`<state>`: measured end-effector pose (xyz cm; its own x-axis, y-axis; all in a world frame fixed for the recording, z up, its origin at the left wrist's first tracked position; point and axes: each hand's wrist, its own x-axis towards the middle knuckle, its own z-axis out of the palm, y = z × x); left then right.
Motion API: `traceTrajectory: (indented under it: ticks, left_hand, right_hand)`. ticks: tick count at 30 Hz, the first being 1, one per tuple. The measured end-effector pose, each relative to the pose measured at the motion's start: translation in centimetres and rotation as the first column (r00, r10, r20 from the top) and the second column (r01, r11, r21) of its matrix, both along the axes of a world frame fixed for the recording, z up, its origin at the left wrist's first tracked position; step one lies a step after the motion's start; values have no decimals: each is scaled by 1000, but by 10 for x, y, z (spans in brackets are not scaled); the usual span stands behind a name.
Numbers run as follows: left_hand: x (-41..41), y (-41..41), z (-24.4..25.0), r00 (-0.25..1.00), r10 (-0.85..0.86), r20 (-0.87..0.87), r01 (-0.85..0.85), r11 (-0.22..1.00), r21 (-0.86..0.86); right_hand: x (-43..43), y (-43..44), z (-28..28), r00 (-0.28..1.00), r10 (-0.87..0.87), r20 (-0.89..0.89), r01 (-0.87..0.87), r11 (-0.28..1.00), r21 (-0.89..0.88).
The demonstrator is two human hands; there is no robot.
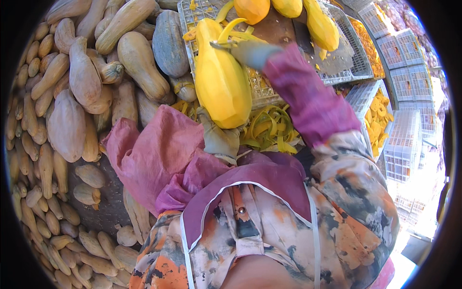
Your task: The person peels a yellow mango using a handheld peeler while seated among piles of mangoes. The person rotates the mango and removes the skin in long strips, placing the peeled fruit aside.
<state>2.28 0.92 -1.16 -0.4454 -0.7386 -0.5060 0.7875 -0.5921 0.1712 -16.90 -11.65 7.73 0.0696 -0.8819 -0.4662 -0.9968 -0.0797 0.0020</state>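
A peeled yellow squash (223, 90) stands before me, its thick end towards my body. My left hand (221, 139), in a grey work glove, cups that lower end. Beside the squash's upper right side is my gloved right hand (254, 54), blurred and gripping a peeler (218, 46) whose metal head touches the flesh. A strip of peel (229, 29) curls up above the peeler's head. Under the squash lies a white plastic crate (263, 90) strewn with scraps. A tangle of green-yellow peelings (272, 128) fills the space just below it.
Unpeeled squashes (142, 65) and a grey-green pumpkin (169, 43) are heaped at my left. Several peeled squashes (321, 27) lie on a board (278, 30) ahead. To the right are a crate of cut orange pieces (379, 115) and stacked white crates (402, 144).
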Motion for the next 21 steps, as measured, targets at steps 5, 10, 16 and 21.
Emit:
traceTrajectory:
  ticks: [5, 10, 16, 21]
  left_hand:
    - [0, 2, 4, 992, 19, 128, 13, 971, -240]
    - [8, -5, 11, 997, -65, 28, 65, 998, 6]
    - [5, -2, 10, 998, -50, -23, 50, 999, -9]
    - [7, -2, 0, 990, -112, -87, 105, 991, -80]
  right_hand:
    - [66, 186, 12, 741, -545, 393, 614, 787, -66]
    - [69, 245, -1, 872, -391, 295, 387, 919, 76]
    - [-27, 77, -20, 984, 133, 118, -70, 900, -430]
    - [-42, -86, -48, 653, -490, 577, 608, 794, -14]
